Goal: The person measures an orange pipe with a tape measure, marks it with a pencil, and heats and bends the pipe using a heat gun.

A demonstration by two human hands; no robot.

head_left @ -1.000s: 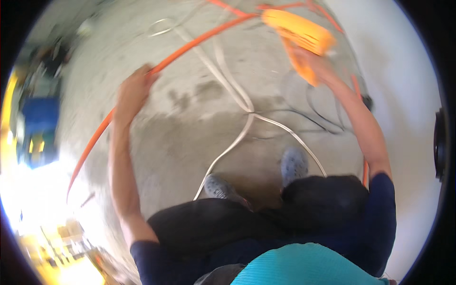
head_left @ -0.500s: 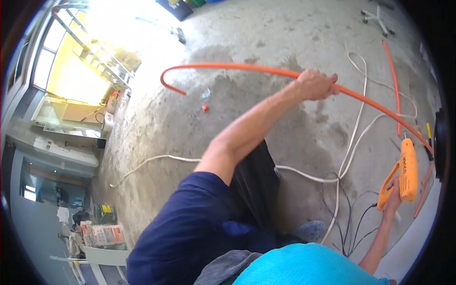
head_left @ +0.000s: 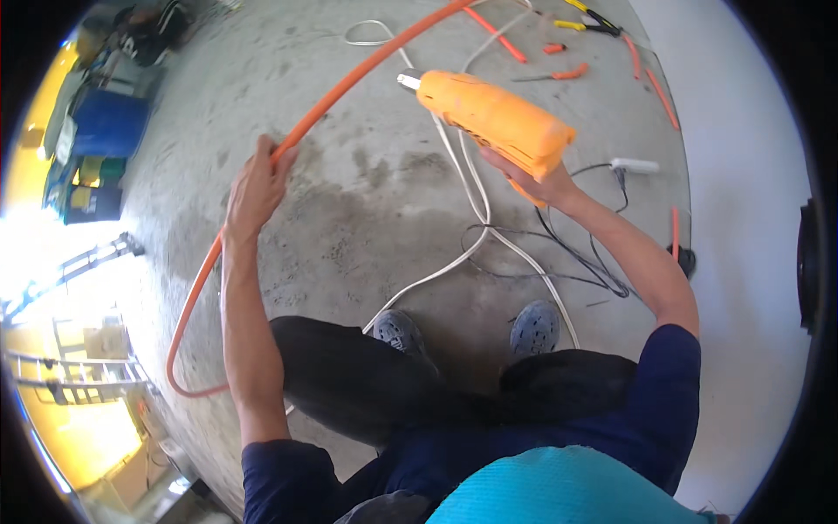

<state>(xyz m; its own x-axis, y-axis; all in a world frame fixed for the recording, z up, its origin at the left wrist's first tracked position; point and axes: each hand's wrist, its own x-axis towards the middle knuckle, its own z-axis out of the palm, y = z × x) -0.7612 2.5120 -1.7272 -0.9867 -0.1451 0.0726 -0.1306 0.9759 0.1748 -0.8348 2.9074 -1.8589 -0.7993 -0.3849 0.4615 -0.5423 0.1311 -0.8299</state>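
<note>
My left hand (head_left: 255, 188) is wrapped round a long, bendy orange pipe (head_left: 362, 74). From the hand the pipe rises to the upper right and leaves the picture at the top; its other end curls back behind my left forearm. A yellow-orange heat gun (head_left: 497, 122) is gripped by its handle in my right hand (head_left: 546, 182). Its metal nozzle (head_left: 408, 81) points left toward the pipe, a short gap apart from it. Whether the gun's switch is pressed cannot be seen.
Yellow-handled pliers (head_left: 598, 24), an orange-handled knife (head_left: 566, 73) and orange offcuts (head_left: 662, 98) lie at the far right. White cable (head_left: 467, 179) and dark cords (head_left: 576, 249) cross the floor by my shoes. A pale wall (head_left: 733, 131) borders the right; a blue bin (head_left: 109, 122) stands far left.
My view has turned to the right. The heat gun has come up from low at my right side to near the pipe, its nozzle now facing left. My left hand still grips the pipe.
</note>
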